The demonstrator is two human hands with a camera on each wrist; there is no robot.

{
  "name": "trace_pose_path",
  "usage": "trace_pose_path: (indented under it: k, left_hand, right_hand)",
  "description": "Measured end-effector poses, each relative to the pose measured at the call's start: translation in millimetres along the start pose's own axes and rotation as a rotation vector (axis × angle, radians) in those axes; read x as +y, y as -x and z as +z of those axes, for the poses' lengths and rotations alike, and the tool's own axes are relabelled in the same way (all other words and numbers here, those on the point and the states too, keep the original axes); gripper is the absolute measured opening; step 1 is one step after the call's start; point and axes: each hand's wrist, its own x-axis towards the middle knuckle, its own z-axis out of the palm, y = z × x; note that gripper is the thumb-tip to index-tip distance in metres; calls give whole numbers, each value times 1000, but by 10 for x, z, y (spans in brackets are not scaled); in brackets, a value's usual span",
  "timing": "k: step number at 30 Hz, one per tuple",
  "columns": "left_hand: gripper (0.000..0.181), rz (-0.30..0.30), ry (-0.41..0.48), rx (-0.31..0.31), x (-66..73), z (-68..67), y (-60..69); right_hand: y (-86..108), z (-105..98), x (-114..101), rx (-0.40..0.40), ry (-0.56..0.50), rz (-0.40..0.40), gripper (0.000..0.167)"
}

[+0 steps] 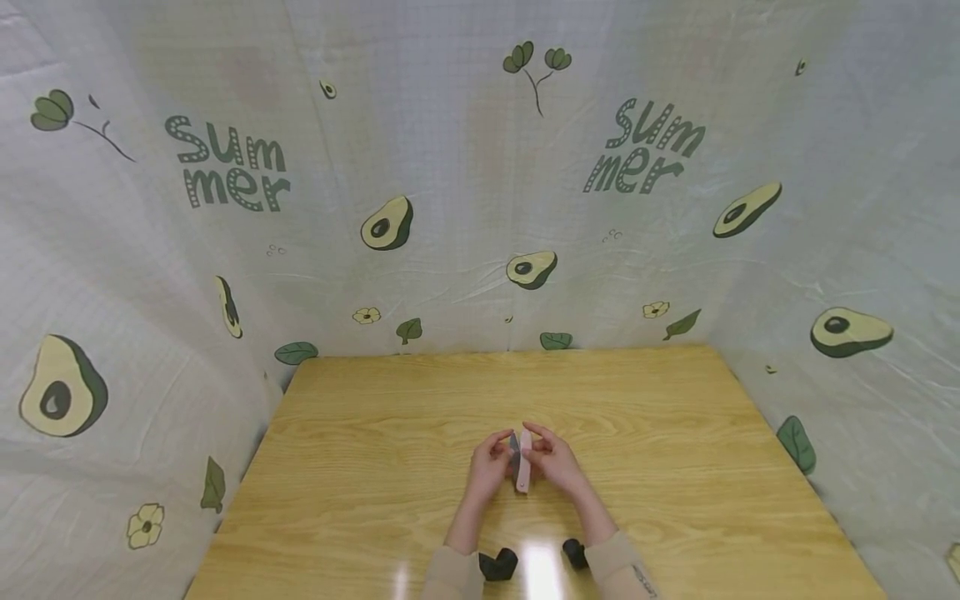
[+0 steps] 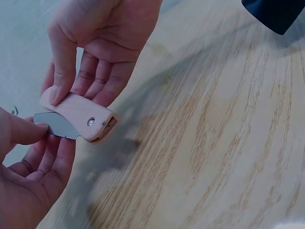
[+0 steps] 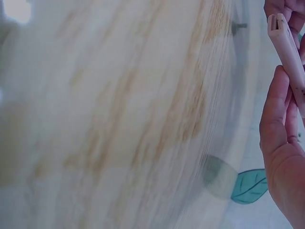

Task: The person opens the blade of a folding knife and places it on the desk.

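Note:
A folding knife with a pink handle (image 2: 88,112) and a short grey metal blade (image 2: 57,125) is held between both hands above the table. In the left wrist view, the thumb and fingers of my left hand (image 2: 28,176) pinch the blade, which stands partly out from the handle's side. My right hand (image 2: 102,40) grips the handle, its thumb pressed on the flat face. From the head view, left hand (image 1: 487,468) and right hand (image 1: 558,463) face each other around the knife. The right wrist view shows the handle's slotted end; the blade is hidden there.
The wooden table (image 1: 375,467) spreads around the hands, with a white avocado-print cloth (image 1: 450,150) hanging behind it and at both sides. Black objects (image 1: 498,565) sit by the two wrists, close to the sleeves. A glare spot lies between the forearms.

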Motion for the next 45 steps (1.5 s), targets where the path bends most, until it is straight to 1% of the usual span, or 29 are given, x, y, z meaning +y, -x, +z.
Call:
trace_pose_path:
  k: [7,11,16,22,25,27,34,38,41,45]
  left_hand:
    - [34,-7,12,23,12,-1,6]
    - [34,-13,16,41,22,-4,7]
    - [34,-23,25,69,41,-23,4]
    - [34,-16,96,114,23,-57,-10]
    - [35,-30,136,134,18,-73,-21]
    - [36,-42,156,146,27,-84,-24]
    - [38,-39,209,170,70,-132,0]
    - [38,-47,243,174,246,-157,96]
    - [38,-54,256,175,390,-168,189]
    - [36,-59,263,189,386,-168,189]
  right_hand:
    - [7,-6,-43,-5,-76,20,49]
    - [8,-24,-59,-8,-97,22,47]
    - [-9,-44,-67,13,-143,34,48]
    - [-11,-79,-86,62,-204,30,49]
    - [-11,-97,-77,85,-238,19,49]
    - [-8,-105,-74,100,-262,14,48]
    - [-17,-105,-46,144,-303,7,46]
    - [-30,-108,-23,156,-306,11,45]
    - [-25,-114,-15,155,-331,12,46]
    - [-5,-116,-23,160,-367,10,47]
